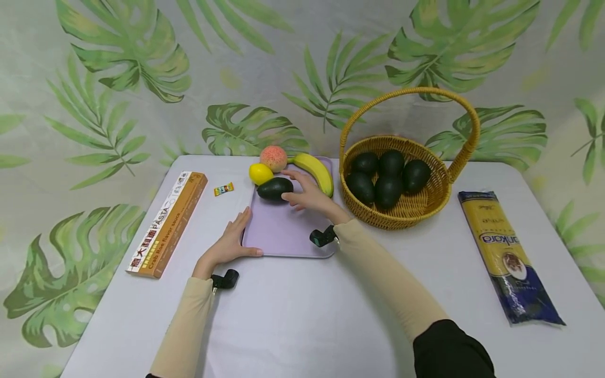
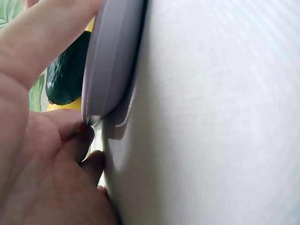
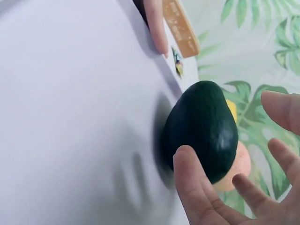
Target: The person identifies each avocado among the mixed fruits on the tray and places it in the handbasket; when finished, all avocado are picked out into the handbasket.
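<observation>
A light purple tray (image 1: pixel 288 231) lies on the white table. My left hand (image 1: pixel 230 244) spans its near left corner, with the thumb along the front edge and the fingers by the left side. In the left wrist view, this hand lies right at the tray's rim (image 2: pixel 112 61). A dark green avocado (image 1: pixel 274 189) lies on its side on the tray. Over the tray, my right hand (image 1: pixel 309 197) has its fingers spread beside the avocado. The right wrist view shows thumb and fingers apart, one fingertip overlapping the avocado (image 3: pixel 201 131).
Behind the avocado are a lemon (image 1: pixel 261 174), a peach (image 1: pixel 273 158) and a banana (image 1: pixel 314 170). A wicker basket (image 1: pixel 402 220) with a tall handle holds several avocados to the right. A pasta box (image 1: pixel 170 226) and small snack packet (image 1: pixel 223 189) lie left, a pasta bag (image 1: pixel 506 252) far right.
</observation>
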Demonstrator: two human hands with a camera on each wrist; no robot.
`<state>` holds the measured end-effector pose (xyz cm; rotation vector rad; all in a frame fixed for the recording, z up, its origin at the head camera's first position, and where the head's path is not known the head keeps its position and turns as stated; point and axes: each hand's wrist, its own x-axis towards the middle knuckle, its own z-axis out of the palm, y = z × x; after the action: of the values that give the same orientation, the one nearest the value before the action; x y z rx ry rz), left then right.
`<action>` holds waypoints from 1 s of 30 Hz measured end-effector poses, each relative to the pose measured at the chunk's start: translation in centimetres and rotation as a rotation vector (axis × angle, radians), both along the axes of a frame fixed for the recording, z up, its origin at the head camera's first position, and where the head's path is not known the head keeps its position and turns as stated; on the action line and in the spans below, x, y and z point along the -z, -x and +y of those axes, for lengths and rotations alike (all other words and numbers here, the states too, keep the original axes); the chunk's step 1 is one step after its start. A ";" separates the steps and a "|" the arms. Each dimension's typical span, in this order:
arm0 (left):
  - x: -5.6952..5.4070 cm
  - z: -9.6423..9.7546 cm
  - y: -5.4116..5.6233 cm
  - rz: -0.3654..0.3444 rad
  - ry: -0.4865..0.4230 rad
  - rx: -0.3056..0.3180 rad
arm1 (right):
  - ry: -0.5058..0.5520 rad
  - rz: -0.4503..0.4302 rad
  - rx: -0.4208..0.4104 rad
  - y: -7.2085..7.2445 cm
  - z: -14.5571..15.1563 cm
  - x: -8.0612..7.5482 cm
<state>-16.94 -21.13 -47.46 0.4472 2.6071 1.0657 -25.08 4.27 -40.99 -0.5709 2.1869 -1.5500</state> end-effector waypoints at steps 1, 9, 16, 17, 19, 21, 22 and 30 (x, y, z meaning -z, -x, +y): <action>0.0 0.0 0.0 -0.001 0.001 -0.001 | -0.009 -0.006 0.001 0.2 -0.5 0.1; -0.2 0.0 -0.1 -0.007 -0.014 0.003 | -0.119 -0.068 0.098 1.4 -3.1 0.4; -0.3 0.1 -0.2 -0.003 -0.015 -0.003 | -0.172 -0.112 0.169 1.6 -3.9 0.5; -0.3 0.1 -0.2 -0.005 -0.015 -0.002 | -0.164 -0.115 0.177 1.6 -3.9 0.5; -0.2 0.1 -0.1 -0.007 -0.016 0.000 | -0.151 -0.110 0.182 1.6 -3.7 0.5; -0.2 0.2 -0.1 -0.010 -0.018 0.001 | -0.128 -0.097 0.167 1.4 -3.4 0.5; -0.2 0.2 -0.1 -0.011 -0.017 0.001 | -0.115 -0.085 0.153 1.3 -3.2 0.4; -0.2 0.2 -0.1 -0.016 -0.002 -0.012 | 0.029 0.015 0.022 0.5 -0.5 -1.5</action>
<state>-16.84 -20.98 -47.31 0.4224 2.5984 1.0709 -25.54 3.74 -39.51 -0.5710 2.1926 -1.5963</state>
